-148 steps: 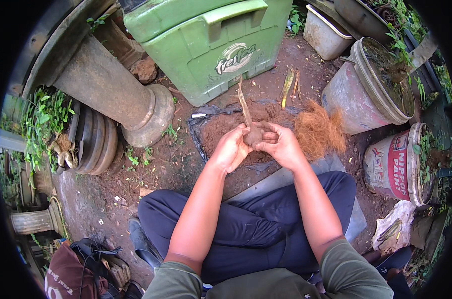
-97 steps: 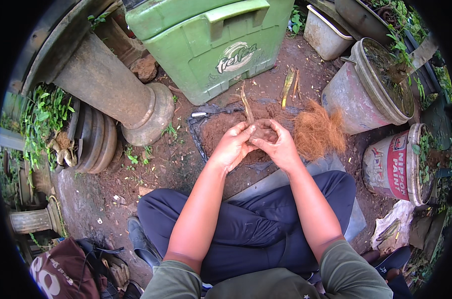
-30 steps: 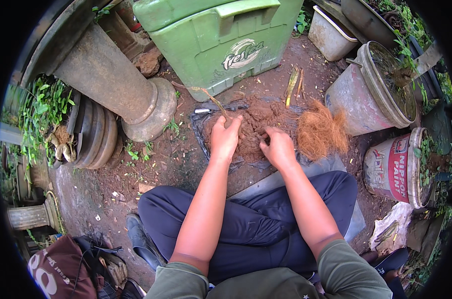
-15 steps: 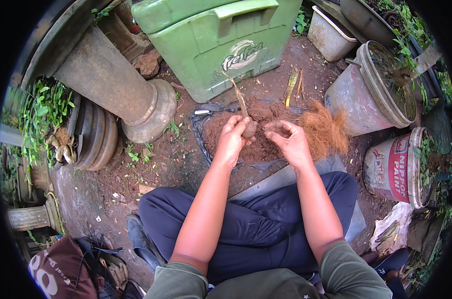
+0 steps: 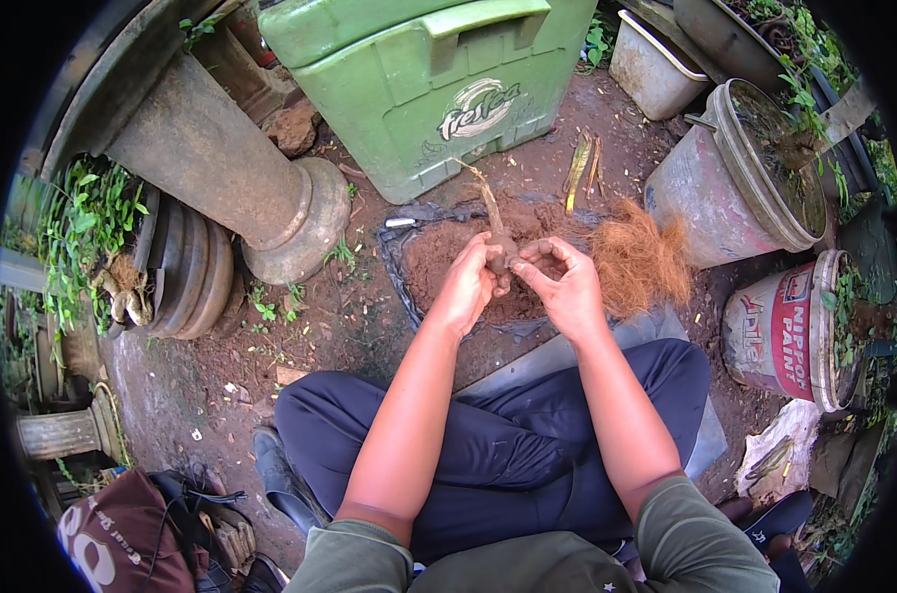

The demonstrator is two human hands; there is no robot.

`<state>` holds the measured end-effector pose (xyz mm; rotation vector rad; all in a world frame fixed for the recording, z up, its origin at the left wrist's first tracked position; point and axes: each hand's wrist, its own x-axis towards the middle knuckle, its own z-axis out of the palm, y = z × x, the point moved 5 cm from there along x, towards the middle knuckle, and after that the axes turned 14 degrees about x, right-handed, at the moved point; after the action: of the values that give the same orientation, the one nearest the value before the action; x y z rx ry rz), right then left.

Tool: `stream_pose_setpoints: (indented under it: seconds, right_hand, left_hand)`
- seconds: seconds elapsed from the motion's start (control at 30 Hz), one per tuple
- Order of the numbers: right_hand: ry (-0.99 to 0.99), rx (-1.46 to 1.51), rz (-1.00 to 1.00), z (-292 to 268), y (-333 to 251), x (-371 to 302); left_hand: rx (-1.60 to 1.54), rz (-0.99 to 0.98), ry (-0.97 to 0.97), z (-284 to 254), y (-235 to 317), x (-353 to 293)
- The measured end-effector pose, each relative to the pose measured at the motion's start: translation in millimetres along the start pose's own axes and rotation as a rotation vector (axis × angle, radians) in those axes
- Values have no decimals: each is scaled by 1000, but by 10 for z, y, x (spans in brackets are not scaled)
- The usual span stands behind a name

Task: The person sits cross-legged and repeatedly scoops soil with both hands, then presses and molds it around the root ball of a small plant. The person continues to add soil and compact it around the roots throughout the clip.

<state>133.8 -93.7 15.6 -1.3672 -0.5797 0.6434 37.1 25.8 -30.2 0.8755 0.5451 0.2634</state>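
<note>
Head view: left hand [image 5: 466,290] and right hand [image 5: 565,287] were both closed around a small brown soil-caked root clump with a pale woody stem [image 5: 499,240], held just above the reddish soil heap on the dark plastic sheet [image 5: 439,259], near the green plastic crate [image 5: 429,89]. Risk: squeezing too hard could have crumbled the clump or snapped the stem; orange coconut fibre tuft [image 5: 638,259] lay just right.
</note>
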Motion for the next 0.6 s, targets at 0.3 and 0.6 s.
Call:
stream_pose_setpoints:
  seconds: [0.3,0.6]
  right_hand:
    - [29,131,-21,-8,-87,-4]
    - [37,105,-75,-1,-111,-25]
  left_hand:
    - [178,64,-78,46,147,-31]
    - [146,124,-106,113,192,-86]
